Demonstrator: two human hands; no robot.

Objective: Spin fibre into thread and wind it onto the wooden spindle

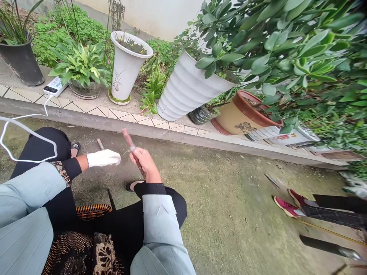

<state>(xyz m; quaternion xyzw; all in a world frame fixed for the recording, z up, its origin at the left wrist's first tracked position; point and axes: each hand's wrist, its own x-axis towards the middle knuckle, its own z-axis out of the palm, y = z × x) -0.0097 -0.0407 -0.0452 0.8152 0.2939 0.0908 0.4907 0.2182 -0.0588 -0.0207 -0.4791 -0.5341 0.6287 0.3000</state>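
My right hand (144, 162) is closed around a short reddish-brown stick (127, 138), which points up and forward. Around the stick, just above my fingers, sits a greyish band of what looks like wound wire. A thin strand (124, 153) runs from there to my left hand (103, 157). That hand wears a white glove, its fingers pressed together on the strand's end. Beyond the glove, a second short stick (100, 144) shows near the ground; its lower part is hidden behind the glove.
A tiled ledge (126, 116) crosses ahead, bearing a white power bank (56, 87) with a white cable (43, 114), a white pot (126, 70), a ribbed planter (192, 86) and a brown-rimmed pot (243, 114). Another person's red shoes (286, 206) are at right. A woven seat (93, 211) is beneath me.
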